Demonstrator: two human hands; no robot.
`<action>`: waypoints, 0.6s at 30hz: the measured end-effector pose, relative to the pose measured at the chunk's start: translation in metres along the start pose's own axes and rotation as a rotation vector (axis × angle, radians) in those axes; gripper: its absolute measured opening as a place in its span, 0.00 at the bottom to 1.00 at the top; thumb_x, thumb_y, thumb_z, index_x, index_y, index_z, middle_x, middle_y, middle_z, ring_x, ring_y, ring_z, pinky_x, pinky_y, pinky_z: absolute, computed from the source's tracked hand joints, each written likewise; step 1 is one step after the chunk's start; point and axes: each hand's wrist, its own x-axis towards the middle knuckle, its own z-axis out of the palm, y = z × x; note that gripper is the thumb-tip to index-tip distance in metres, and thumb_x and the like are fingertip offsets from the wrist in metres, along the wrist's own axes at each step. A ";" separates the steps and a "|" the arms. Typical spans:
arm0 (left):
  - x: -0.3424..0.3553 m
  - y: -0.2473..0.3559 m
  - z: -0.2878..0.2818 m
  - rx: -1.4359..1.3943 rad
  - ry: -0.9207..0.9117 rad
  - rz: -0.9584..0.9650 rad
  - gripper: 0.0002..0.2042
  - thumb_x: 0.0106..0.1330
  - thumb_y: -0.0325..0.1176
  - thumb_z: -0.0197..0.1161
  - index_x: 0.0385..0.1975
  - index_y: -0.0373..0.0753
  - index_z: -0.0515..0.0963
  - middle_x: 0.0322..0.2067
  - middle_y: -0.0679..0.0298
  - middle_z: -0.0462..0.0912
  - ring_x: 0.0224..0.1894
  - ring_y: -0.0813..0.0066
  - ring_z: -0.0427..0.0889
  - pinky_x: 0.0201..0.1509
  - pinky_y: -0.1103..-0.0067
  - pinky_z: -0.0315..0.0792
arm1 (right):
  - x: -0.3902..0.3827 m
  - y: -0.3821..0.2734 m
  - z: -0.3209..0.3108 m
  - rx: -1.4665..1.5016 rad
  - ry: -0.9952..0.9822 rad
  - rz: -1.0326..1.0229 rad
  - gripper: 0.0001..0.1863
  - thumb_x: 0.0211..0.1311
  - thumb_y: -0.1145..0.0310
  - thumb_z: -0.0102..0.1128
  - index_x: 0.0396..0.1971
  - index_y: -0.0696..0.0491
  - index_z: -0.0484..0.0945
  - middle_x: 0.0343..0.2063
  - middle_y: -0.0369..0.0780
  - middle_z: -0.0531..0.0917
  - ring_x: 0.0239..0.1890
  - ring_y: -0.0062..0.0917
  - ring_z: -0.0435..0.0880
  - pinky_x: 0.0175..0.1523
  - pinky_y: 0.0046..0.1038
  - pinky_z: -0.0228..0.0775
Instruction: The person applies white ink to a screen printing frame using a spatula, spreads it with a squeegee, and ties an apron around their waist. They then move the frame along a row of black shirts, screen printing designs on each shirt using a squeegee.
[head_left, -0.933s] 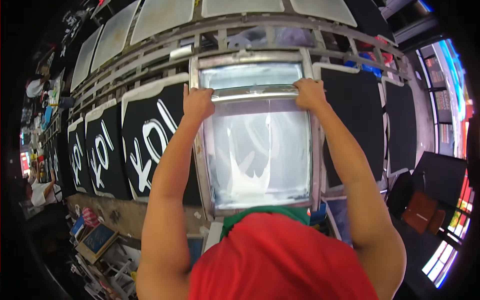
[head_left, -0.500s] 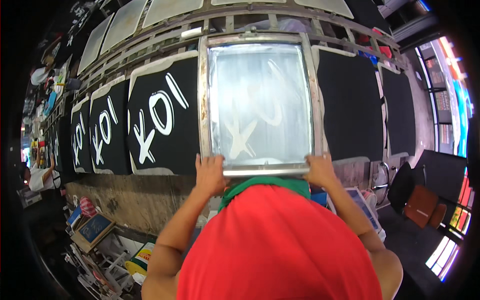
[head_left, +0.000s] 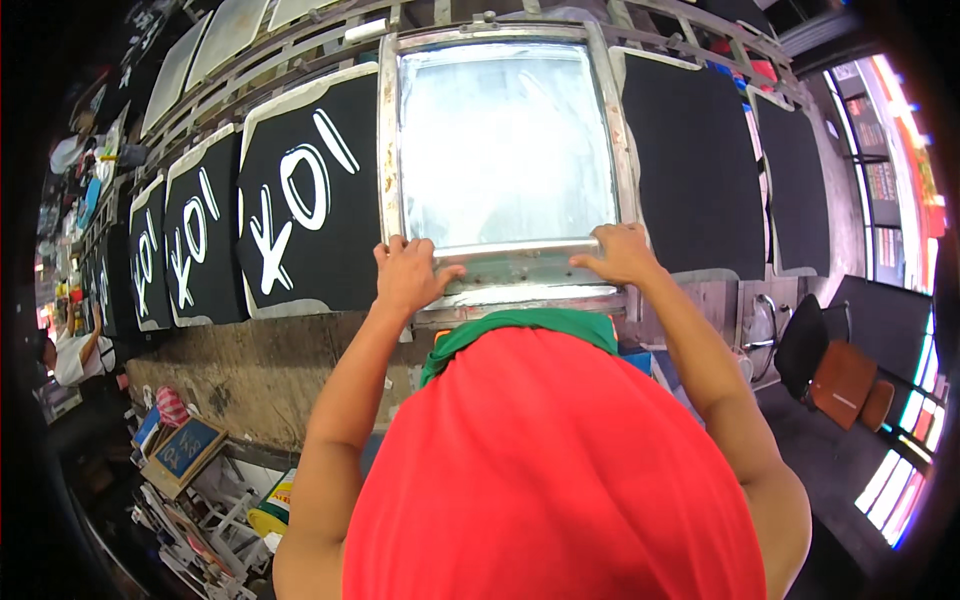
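Observation:
A metal-framed printing screen [head_left: 388,150] lies in front of me, its mesh [head_left: 505,140] bright with glare and a whitish coat. Across its near end runs a long flat bar [head_left: 515,268], which looks like a squeegee. My left hand [head_left: 410,272] is closed round the bar's left end, fingers on the far side and thumb on the near side. At the right end my right hand [head_left: 618,255] grips it the same way. Left of the screen lies a black cloth panel [head_left: 305,185] with white lettering; to the right is a plain black cloth panel [head_left: 695,165].
Further black panels [head_left: 195,240] with white lettering line the bench to the left. A metal rail [head_left: 285,65] runs behind. Lower left are a small framed board [head_left: 185,452] and a tub [head_left: 270,510]. A chair [head_left: 840,375] stands right. A person [head_left: 80,350] works far left.
Both hands have moved away from me with the bar, off the screen's near edge. The faint lettering in the mesh is now mostly lost in white glare. The whole view has shifted.

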 end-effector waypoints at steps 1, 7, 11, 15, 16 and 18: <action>0.004 0.001 0.001 0.000 -0.066 -0.014 0.32 0.62 0.68 0.60 0.37 0.37 0.81 0.37 0.58 0.85 0.49 0.55 0.74 0.56 0.57 0.58 | 0.002 0.000 0.001 -0.004 -0.001 0.009 0.38 0.56 0.33 0.65 0.42 0.59 0.85 0.45 0.50 0.87 0.51 0.45 0.83 0.63 0.47 0.61; 0.058 -0.020 -0.016 0.045 -0.221 0.015 0.36 0.66 0.69 0.55 0.40 0.34 0.82 0.41 0.51 0.86 0.52 0.53 0.76 0.58 0.54 0.59 | 0.051 0.008 -0.038 0.063 -0.189 0.024 0.42 0.55 0.28 0.61 0.42 0.59 0.84 0.40 0.52 0.87 0.48 0.48 0.84 0.61 0.48 0.60; 0.151 -0.052 -0.059 0.062 0.048 0.099 0.30 0.64 0.63 0.63 0.43 0.37 0.79 0.41 0.50 0.84 0.52 0.49 0.79 0.62 0.51 0.62 | 0.128 0.029 -0.103 0.038 0.023 -0.019 0.39 0.56 0.30 0.63 0.38 0.58 0.83 0.39 0.52 0.87 0.48 0.48 0.84 0.57 0.48 0.64; 0.261 -0.080 -0.096 0.042 0.189 0.136 0.25 0.61 0.42 0.73 0.53 0.40 0.73 0.51 0.55 0.79 0.57 0.52 0.79 0.62 0.55 0.68 | 0.213 0.046 -0.155 -0.048 0.419 -0.072 0.34 0.57 0.37 0.67 0.42 0.56 0.80 0.46 0.47 0.84 0.53 0.45 0.79 0.58 0.47 0.64; 0.285 -0.086 -0.099 0.082 0.194 0.122 0.24 0.61 0.40 0.73 0.54 0.41 0.73 0.51 0.56 0.78 0.58 0.53 0.78 0.61 0.56 0.69 | 0.233 0.050 -0.163 -0.055 0.533 -0.103 0.32 0.57 0.40 0.69 0.45 0.55 0.80 0.49 0.45 0.83 0.54 0.43 0.78 0.58 0.47 0.64; 0.326 -0.096 -0.100 0.109 0.229 0.125 0.20 0.63 0.33 0.69 0.54 0.43 0.74 0.51 0.57 0.77 0.58 0.55 0.78 0.59 0.57 0.70 | 0.271 0.056 -0.171 -0.084 0.560 -0.090 0.31 0.57 0.41 0.70 0.46 0.54 0.79 0.51 0.43 0.82 0.55 0.42 0.77 0.59 0.46 0.64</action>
